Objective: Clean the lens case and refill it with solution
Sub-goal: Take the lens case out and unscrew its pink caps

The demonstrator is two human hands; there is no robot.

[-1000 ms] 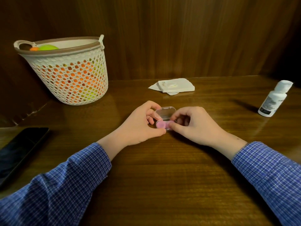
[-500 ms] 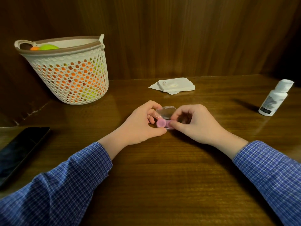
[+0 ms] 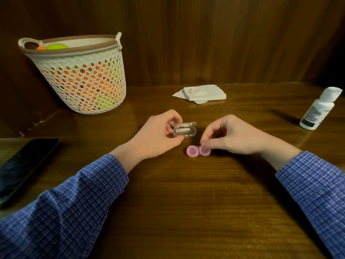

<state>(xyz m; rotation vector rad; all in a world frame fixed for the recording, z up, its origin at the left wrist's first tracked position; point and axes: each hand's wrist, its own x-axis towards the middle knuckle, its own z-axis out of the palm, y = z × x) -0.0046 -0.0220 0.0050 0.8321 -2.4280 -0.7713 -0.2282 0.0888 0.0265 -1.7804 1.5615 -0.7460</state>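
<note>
A pink twin-cup lens case (image 3: 195, 151) lies on the wooden table (image 3: 186, 202), just in front of a small clear plastic box (image 3: 184, 131) whose lid stands open. My left hand (image 3: 156, 139) holds the clear box between thumb and fingers. My right hand (image 3: 231, 135) pinches the right cup of the pink case with thumb and forefinger. A white solution bottle (image 3: 317, 109) with its cap on stands at the far right. Folded white tissues (image 3: 201, 93) lie at the back of the table.
A white perforated basket (image 3: 82, 81) with orange and green items stands at the back left. A dark phone (image 3: 24, 165) lies at the left edge. Wooden panelling closes off the back.
My right hand has lifted the pink lens case out of the clear box and set it on the table in front. My left hand stayed on the box.
</note>
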